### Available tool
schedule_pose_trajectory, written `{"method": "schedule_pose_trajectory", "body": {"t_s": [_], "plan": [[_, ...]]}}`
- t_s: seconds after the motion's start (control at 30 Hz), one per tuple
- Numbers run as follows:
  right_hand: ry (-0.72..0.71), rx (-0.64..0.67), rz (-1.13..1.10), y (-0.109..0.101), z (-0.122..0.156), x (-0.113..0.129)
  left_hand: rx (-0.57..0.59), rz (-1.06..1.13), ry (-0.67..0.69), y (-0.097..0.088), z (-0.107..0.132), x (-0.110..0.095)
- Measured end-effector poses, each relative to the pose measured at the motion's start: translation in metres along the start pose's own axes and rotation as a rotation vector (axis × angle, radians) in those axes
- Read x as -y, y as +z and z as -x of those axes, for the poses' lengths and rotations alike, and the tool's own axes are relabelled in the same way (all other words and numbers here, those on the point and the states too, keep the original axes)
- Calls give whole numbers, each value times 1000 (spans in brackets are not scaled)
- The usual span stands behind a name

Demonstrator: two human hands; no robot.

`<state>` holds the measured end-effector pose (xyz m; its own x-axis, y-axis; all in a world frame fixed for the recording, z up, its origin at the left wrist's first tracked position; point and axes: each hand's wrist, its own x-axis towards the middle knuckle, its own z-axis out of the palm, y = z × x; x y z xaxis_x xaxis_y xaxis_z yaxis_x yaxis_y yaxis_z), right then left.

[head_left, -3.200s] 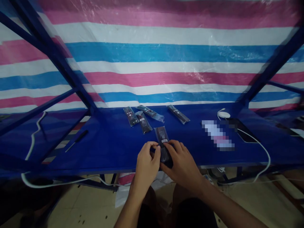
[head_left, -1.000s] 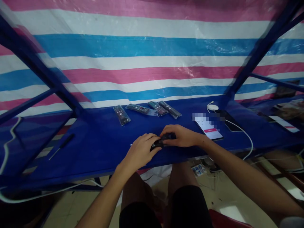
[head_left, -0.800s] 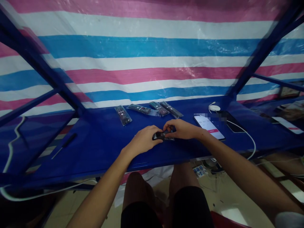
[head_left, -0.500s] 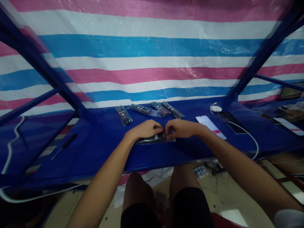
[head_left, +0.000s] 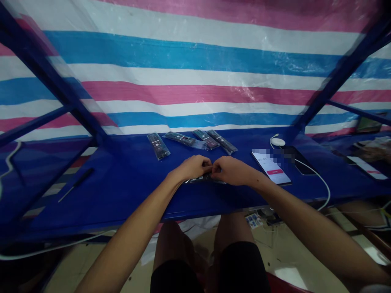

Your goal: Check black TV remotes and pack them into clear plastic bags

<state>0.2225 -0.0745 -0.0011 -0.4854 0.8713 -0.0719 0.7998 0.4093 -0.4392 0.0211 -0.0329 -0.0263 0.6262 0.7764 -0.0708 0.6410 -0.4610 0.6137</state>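
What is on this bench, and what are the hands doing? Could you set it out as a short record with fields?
Held item: a black remote control in a plastic bag, mostly hidden under the hands
Left hand: gripping the bag from the left
Right hand: gripping it from the right, almost touching the left hand
Beyond the hands: four bagged remote controls
To the right: a smartphone with a lit screen, a dark phone, a white disc on a cable
To the left: a screwdriver
Surface: a blue bench
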Motion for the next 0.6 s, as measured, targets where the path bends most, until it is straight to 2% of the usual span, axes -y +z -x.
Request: {"method": "schedule_pose_trajectory", "body": {"t_s": [0.1, 0.27, 0.33, 0.6], "plan": [[-39, -33, -38, 6, 2, -1, -42, -39, -10, 3, 3, -2], [-284, -4, -142, 5, 13, -3, -72, -112, -33, 3, 5, -5], [-324, -12, -200, 0, 19, -6, -84, -105, -18, 3, 6, -5], [-167, 11, -503, -13, 42, -35, -130, -65, 68, 3, 13, -9]]}}
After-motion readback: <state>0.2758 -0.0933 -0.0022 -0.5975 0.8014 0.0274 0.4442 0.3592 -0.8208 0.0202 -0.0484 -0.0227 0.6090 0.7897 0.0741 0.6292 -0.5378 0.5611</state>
